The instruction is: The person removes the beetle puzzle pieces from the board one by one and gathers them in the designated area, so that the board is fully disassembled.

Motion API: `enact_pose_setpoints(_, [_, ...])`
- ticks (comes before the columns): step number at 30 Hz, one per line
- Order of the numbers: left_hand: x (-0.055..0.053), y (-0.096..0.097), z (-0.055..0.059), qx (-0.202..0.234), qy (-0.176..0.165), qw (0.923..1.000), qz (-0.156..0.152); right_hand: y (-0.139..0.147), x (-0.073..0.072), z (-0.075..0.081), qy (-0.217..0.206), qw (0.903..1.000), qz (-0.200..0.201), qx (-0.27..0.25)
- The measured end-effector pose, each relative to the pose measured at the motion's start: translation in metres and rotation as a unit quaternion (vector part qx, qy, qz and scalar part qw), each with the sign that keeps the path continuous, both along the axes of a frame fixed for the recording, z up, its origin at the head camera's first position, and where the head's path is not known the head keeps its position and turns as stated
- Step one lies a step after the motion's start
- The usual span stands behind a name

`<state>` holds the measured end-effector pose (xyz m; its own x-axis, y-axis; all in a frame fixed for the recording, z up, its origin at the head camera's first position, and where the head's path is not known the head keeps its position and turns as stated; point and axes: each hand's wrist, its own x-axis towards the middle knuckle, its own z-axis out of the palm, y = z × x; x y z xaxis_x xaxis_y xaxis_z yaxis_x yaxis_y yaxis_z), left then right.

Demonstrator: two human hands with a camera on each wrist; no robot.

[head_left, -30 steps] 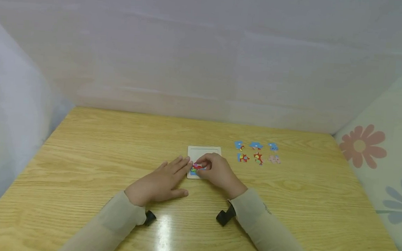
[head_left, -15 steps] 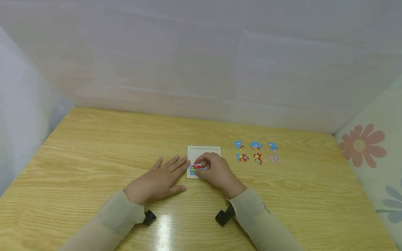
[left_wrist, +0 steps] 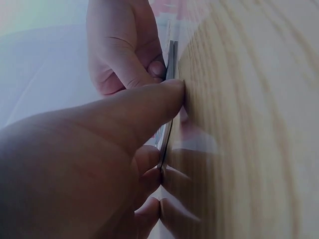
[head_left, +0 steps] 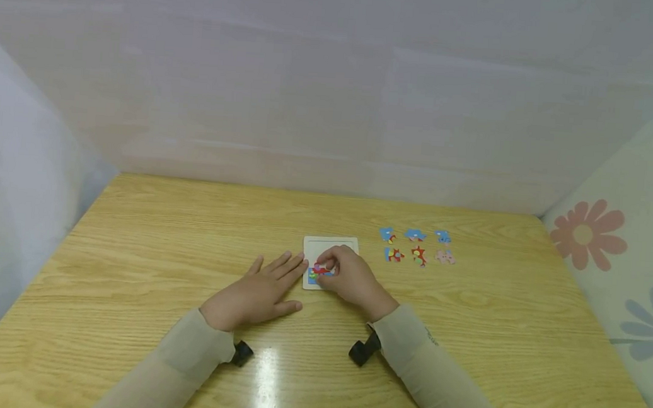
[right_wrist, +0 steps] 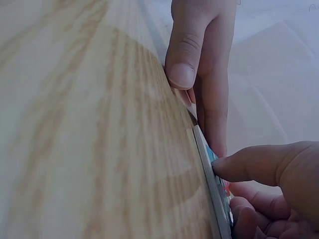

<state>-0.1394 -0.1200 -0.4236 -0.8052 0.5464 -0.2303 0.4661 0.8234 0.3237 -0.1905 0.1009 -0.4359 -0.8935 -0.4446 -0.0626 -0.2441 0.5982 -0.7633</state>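
A square white puzzle board (head_left: 329, 246) lies on the table. Its lower left part carries coloured pieces, mostly blue (head_left: 312, 279). With thumb and fingers, my right hand (head_left: 353, 286) pinches a red and purple puzzle piece (head_left: 319, 269) low over the board, covering the board's lower right. My left hand (head_left: 254, 295) lies flat, fingers spread, its fingertips at the board's left edge. In the left wrist view the board's thin edge (left_wrist: 172, 55) shows behind the left thumb (left_wrist: 144, 107). The right wrist view has the right thumb (right_wrist: 239, 165) right at the board's printed face.
Several loose puzzle pieces lie in two rows right of the board, among them a blue one (head_left: 416, 235), a red one (head_left: 419, 256) and a pink one (head_left: 445, 256). Wood-grain table (head_left: 148, 236) surrounds the board. A pale cloth wall (head_left: 333, 103) stands behind.
My left hand's fingers have spread a little wider and its thumb has shifted slightly left. The right hand keeps its pinch over the board, nearly still.
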Motion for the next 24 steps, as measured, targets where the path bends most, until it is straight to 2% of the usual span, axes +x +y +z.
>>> enact_pose_setpoints(13, [0.0002,0.001,0.0014,0.009,-0.005,0.9999,0.002,-0.0004,0.0004,-0.0004,0.008,0.9999,0.005,0.012])
enact_pose_setpoints(20, [-0.0001,0.001,0.0014,0.007,-0.005,1.0,0.002,0.0006,0.0,-0.0019,0.02,0.9996,0.018,0.002])
enact_pose_setpoints(24, [0.0001,0.0015,0.0012,0.005,-0.004,1.0,0.001,0.0017,-0.001,-0.0044,0.009,0.9998,0.015,-0.012])
